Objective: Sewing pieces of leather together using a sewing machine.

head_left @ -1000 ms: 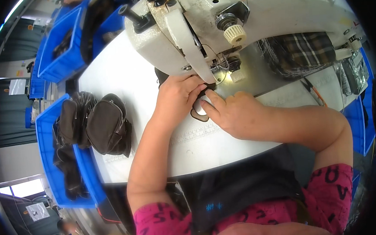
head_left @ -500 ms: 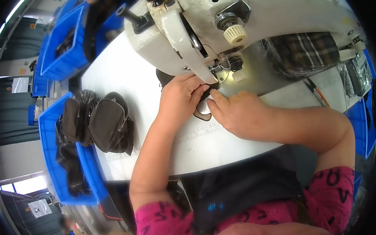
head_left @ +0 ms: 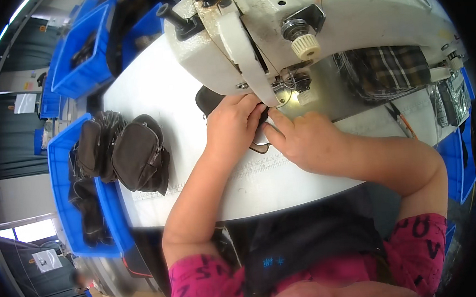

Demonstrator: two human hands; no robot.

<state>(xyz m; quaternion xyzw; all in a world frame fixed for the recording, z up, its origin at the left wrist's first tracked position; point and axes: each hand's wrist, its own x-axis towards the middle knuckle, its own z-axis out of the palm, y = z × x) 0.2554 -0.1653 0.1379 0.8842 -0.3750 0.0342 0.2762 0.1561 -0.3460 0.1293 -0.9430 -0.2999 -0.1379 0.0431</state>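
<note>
A dark fabric piece [head_left: 208, 99] lies under the head of a white sewing machine [head_left: 254, 55], close to the needle area. My left hand [head_left: 232, 121] presses and pinches it just left of the needle, fingers bent together. From the right, my right hand [head_left: 307, 140] meets the same piece, with its index finger and thumb at the edge and the other fingers curled. Between the hands a pale, curved strip with a dark edge [head_left: 260, 148] sticks out toward me. The stitching point itself is hidden by my fingers and the machine.
Dark zippered pouches [head_left: 136, 154] stand on the white table [head_left: 241, 197] at the left, beside a blue bin [head_left: 67, 213] holding more. Plaid fabric [head_left: 388, 71] lies behind at the right, near orange-handled snips [head_left: 404, 122]. Another blue bin [head_left: 83, 71] is at the far left.
The whole view has shifted slightly. My hands remain at the needle, and less of the pale strip shows between them. A little more of the dark piece shows at its left.
</note>
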